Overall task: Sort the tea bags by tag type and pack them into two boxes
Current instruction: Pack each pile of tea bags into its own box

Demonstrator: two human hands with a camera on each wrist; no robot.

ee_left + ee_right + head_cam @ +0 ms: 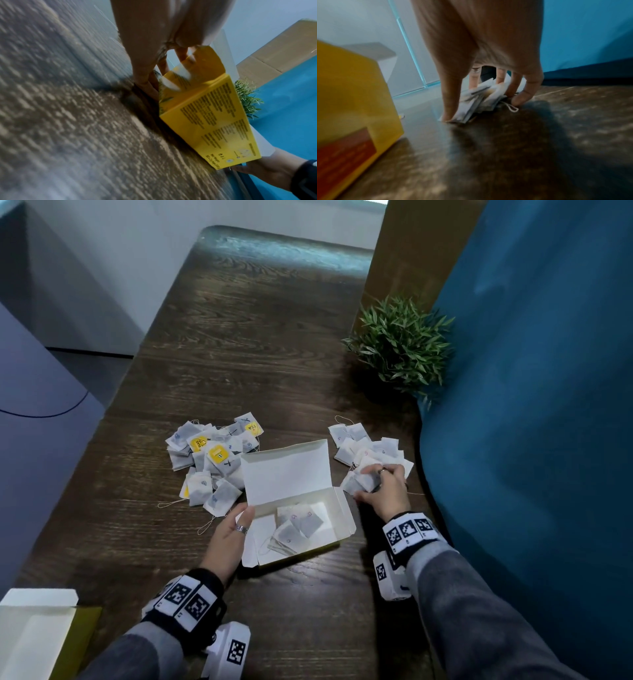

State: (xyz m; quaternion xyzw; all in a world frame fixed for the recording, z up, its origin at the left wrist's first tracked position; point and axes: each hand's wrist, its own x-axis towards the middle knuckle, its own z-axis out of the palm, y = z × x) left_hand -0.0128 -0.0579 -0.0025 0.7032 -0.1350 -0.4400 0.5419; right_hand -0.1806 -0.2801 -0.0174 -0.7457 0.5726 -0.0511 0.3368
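An open yellow box [337, 510] with a white inside lies in the middle of the table, its lid [286, 470] standing up. A few tea bags [299, 523] lie in it. My left hand [244, 513] holds the box's left end; in the left wrist view its fingers [181, 54] grip the end flap of the box [205, 115]. My right hand [365, 483] grips a bunch of tea bags [488, 94] at the near edge of the right pile [371, 448]. The left pile [212, 460] mixes yellow-tagged and plain bags.
A second open box [34, 635] lies at the table's near left corner. A potted plant [400, 347] stands at the right edge behind the right pile. Blue fabric [531, 422] borders the right side. The dark wooden table [257, 337] stretches away beyond the piles.
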